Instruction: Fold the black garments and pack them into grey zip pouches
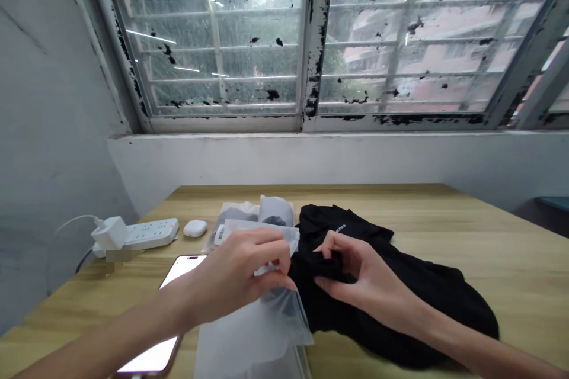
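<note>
My left hand pinches the opening of a translucent plastic bag that lies on the wooden table. My right hand grips a bunched fold of a black garment, right beside the bag's mouth. The garment spreads out to the right across the table and bears a small white print near its far edge. Both hands sit close together near the table's middle.
Further packaged bags lie behind the hands. A phone with a lit screen rests under my left forearm. A white power strip with a plugged charger and a small white case sit at the far left. A window fills the wall behind.
</note>
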Demonstrator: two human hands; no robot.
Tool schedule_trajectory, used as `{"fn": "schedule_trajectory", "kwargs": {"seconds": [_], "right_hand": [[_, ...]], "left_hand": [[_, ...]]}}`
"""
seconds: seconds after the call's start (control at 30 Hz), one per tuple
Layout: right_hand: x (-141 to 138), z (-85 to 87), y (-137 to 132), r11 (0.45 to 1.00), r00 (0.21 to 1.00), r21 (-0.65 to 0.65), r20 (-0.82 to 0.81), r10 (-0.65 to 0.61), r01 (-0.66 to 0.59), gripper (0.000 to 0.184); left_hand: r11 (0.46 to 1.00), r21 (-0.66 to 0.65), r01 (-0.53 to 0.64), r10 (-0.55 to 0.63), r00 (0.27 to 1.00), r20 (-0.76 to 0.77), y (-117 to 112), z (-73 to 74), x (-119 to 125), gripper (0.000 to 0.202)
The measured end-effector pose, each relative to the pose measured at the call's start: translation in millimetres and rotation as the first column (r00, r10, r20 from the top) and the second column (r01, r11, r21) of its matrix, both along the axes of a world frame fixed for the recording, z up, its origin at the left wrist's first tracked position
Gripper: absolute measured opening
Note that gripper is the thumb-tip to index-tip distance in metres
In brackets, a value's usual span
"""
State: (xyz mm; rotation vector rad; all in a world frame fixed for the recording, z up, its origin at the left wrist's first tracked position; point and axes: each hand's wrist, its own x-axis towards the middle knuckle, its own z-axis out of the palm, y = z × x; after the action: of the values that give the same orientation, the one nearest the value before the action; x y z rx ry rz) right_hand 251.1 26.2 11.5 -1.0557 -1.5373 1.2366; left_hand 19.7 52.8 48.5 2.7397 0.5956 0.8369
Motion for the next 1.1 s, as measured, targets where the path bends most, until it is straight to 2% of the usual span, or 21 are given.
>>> {"fn": "schedule_trajectory", "kwargs": {"seconds": [0.07,0.13,0.3,0.37,0.43,0.5,0.6,0.67,0.73,0.8,0.9,1.0,1.1], "right_hand": [[-2.2,0.4,-2.0,0.975,0.989,-0.209,-0.142,0.043,-0.072,0.029],[-4.8,-0.1,-3.5,0.932,0.969,-0.338,-0.243,0.046,-0.129,0.028],[-7.3,-2.6,-2.1,0.925,0.967,-0.364,-0.255,0.015,-0.111,0.034],[-6.9,-5.1,-1.1,0.953,0.976,-0.295,-0.217,0.010,-0.075,0.035],[-6.5,-9.1,-1.5,0.988,0.990,-0.151,-0.141,-0.004,-0.017,0.038],[-6.6,-14.1,-3.7,1.000,0.999,0.023,-0.037,-0.014,0.015,0.039],[-7.4,-20.2,-7.3,0.956,0.993,0.293,0.111,-0.034,0.000,0.028],[-7.8,-21.3,-7.8,0.923,0.989,0.384,0.120,-0.087,0.035,0.026],[-7.4,-19.6,-6.1,0.949,0.993,0.302,0.055,-0.109,0.088,0.029],[-6.4,-16.2,-3.6,0.991,0.996,0.103,-0.014,-0.086,0.086,0.035],[-4.9,-12.6,-1.8,0.993,0.996,-0.109,-0.072,-0.062,0.054,0.036],[-3.4,-15.2,-2.5,0.984,0.987,-0.154,-0.122,-0.107,0.088,0.033],[1.3,-18.5,-1.3,0.987,0.961,-0.102,-0.237,-0.145,0.124,0.032]], "left_hand": [[1.000,-0.016,0.002,-0.001,0.999,0.036,-1.5,0.0,0.3,0.035],[1.000,-0.013,-0.008,0.009,0.999,0.052,-3.8,1.3,0.4,0.036],[0.998,0.058,-0.005,-0.001,0.995,0.096,-9.4,1.5,2.5,0.037],[0.998,0.060,-0.002,-0.004,0.995,0.100,-10.6,-0.7,4.3,0.036],[0.998,0.061,0.018,-0.025,0.994,0.106,-10.9,-3.1,5.9,0.036],[0.997,0.075,0.037,-0.046,0.991,0.122,-10.8,-4.8,6.9,0.036],[0.995,0.101,0.025,-0.040,0.989,0.142,-10.8,-5.0,7.5,0.037],[0.993,0.118,0.015,-0.034,0.986,0.163,-11.2,-3.9,7.8,0.038],[0.992,0.126,0.003,-0.028,0.981,0.192,-11.5,-2.7,8.3,0.039],[0.992,0.126,-0.013,-0.015,0.977,0.214,-11.4,-2.1,8.8,0.040],[0.990,0.139,0.008,-0.039,0.974,0.221,-11.2,-2.3,9.5,0.040],[0.992,0.121,0.035,-0.062,0.972,0.228,-11.5,-2.0,9.3,0.041],[0.999,0.040,0.013,-0.024,0.956,0.292,-10.0,-0.4,7.9,0.039]]}}
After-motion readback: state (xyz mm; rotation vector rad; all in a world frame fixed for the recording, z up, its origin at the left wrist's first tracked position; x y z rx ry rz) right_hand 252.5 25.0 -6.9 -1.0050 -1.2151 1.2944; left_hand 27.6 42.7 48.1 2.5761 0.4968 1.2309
